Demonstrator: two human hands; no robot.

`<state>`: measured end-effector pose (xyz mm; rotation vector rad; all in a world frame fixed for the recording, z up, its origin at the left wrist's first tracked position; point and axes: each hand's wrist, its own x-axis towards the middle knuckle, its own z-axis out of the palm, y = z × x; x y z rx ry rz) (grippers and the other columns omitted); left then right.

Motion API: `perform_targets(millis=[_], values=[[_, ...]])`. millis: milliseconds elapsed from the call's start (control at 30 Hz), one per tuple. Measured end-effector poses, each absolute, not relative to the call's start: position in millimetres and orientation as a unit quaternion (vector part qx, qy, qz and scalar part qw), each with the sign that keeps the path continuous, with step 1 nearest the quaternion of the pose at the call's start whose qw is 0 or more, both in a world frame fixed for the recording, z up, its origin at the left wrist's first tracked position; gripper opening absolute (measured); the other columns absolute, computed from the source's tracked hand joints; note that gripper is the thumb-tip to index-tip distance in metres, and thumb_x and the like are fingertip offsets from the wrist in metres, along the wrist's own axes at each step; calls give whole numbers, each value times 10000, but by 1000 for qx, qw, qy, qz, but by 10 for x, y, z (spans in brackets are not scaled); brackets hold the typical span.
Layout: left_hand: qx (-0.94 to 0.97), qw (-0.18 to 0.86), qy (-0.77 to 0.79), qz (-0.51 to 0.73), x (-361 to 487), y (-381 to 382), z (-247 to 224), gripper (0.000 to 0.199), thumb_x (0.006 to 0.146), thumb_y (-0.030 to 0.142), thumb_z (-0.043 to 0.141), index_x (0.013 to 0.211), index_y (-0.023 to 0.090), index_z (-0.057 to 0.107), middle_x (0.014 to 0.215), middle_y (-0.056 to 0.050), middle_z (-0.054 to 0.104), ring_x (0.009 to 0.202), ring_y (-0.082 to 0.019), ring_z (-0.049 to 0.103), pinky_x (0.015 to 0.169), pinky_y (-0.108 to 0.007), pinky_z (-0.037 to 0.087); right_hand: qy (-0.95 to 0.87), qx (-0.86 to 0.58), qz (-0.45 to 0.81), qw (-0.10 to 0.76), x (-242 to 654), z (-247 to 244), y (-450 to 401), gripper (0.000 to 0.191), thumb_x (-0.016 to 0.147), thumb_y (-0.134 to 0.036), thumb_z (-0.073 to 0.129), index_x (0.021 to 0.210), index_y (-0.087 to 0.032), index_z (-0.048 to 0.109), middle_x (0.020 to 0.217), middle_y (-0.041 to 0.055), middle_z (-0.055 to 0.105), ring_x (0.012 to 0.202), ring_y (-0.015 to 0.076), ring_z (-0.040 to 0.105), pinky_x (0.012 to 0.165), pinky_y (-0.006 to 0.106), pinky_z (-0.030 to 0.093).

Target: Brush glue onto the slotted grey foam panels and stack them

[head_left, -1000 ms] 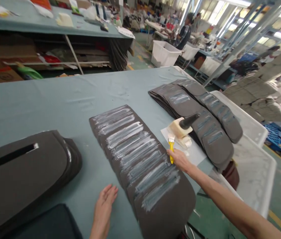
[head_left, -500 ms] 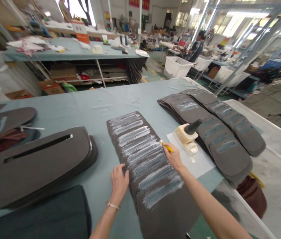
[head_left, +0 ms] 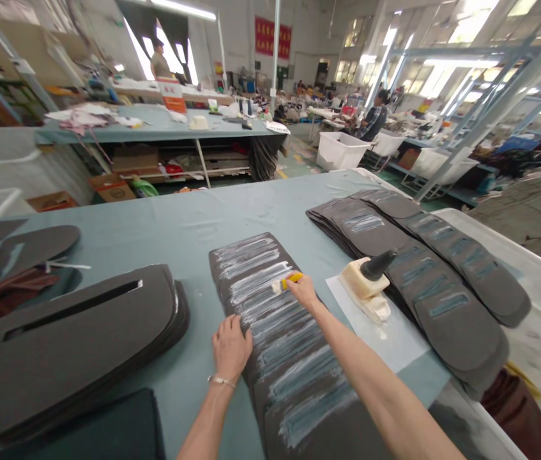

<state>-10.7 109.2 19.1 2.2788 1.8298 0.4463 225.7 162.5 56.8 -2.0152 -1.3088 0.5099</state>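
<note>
My right hand [head_left: 305,294] grips a brush [head_left: 291,280] by its yellow handle, bristles down on a row of overlapping dark grey panels [head_left: 320,441]. White, wet-looking streaks [head_left: 265,310] cross the panels in several bands. At the row's left edge rests my left hand [head_left: 232,348], thumb apart from the fingers and nothing visible in it. Right of the row, a cream block-shaped bottle [head_left: 359,278] with a black cone nozzle [head_left: 378,264] lies on a white sheet [head_left: 395,354].
Overlapping panels with streaks [head_left: 462,338] lie along the right side. A pile of slotted grey panels [head_left: 83,338] sits on the left, near a dark folded piece [head_left: 92,434]. Beyond the blue-green table [head_left: 179,220] stand another table [head_left: 131,132], a white bin [head_left: 342,152] and seated person [head_left: 374,118].
My right hand has swept the brush leftward across the panels, from their right edge to about the middle. The left hand stays at the edge. The view has tipped slightly upward.
</note>
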Motion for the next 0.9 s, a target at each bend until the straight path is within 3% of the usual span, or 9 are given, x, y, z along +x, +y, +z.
perform_targets(millis=[167,333,433,533,600,733,900], values=[[746,140,622,191,-95,1099,201,359,794,270,483,1136,170,529,1210,-129,533,1134,-275,471,946,-450,356,-478,-811,98,322,2594,650,1624,222,773,-273,460,821,-200,663,725,10,632,682,147,539,644,228,373],[657,314,618,296,-227,1195,124,349,770,256,519,1112,190,545,1194,-103,557,1173,-246,473,1031,-447,337,-546,-769,67,324,2706,591,1177,302,878,-350,405,998,-214,647,871,29,665,744,147,574,676,221,389],[599,354,650,307,-398,1147,28,425,797,278,491,1202,150,475,1231,-130,535,1148,-210,510,1007,-387,394,-562,-795,78,215,2939,511,681,332,900,-287,387,1149,-224,597,833,42,658,706,160,571,652,237,380],[530,401,688,292,-526,873,-77,423,811,300,478,1189,110,469,1189,-159,566,1045,-197,583,939,-370,457,-565,-816,79,94,3137,401,192,325,902,-200,370,1161,-200,566,824,65,628,712,168,553,637,245,363],[506,436,694,271,-535,604,-130,380,813,299,479,1139,104,496,1090,-145,618,934,-178,628,872,-350,497,-570,-816,79,61,3194,317,-48,286,893,-193,399,1142,-175,539,892,85,604,775,177,542,658,249,369],[495,466,694,237,-368,156,-156,450,761,330,577,1127,84,486,1028,-136,617,867,-167,630,825,-330,515,-590,-796,103,89,3176,158,-251,303,803,-209,550,1096,-166,487,961,86,560,896,201,504,756,278,394],[522,373,734,222,-94,12,-80,532,653,287,685,1102,105,464,1026,-115,543,962,-211,561,923,-419,451,-580,-787,132,165,3159,57,-221,335,709,-174,563,1029,-191,464,925,39,534,865,181,491,777,292,399]])
